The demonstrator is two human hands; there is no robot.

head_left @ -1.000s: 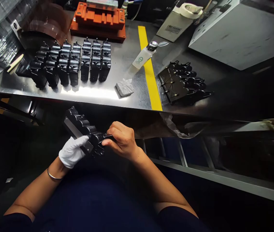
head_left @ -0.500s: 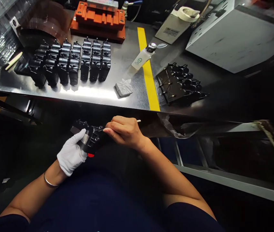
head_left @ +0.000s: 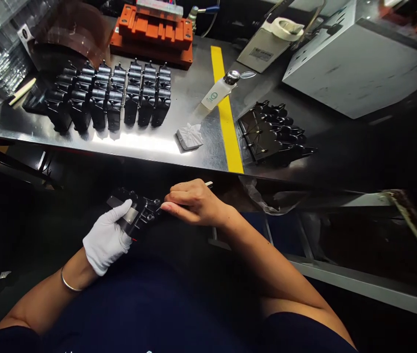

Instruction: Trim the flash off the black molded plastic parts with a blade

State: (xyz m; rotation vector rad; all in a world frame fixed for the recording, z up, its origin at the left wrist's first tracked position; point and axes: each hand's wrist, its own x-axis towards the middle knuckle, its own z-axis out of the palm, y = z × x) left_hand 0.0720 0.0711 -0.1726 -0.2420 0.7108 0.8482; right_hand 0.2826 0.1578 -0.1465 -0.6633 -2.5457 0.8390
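My left hand, in a white glove, is closed around a black moulded part, its thumb lying across the part's shiny flat face. The part is held tilted in front of me, below the bench edge, with small round bosses toward my right hand. Bare and pinched, my right hand grips a thin tool with a pale handle; the handle's end sticks out behind the fingers. Its tip is by the bosses at the part's right end; I cannot tell whether it touches. Most of the tool is hidden by the fingers.
On the metal bench stand black parts in a row, an orange fixture, a folded white cloth pad and a white bottle. Right of the yellow tape are more black parts and a grey box.
My right hand has shifted slightly right and down, and the tool turned a little with it. The black part is rotated slightly in my left hand, which moved a little left. The view shifted slightly.
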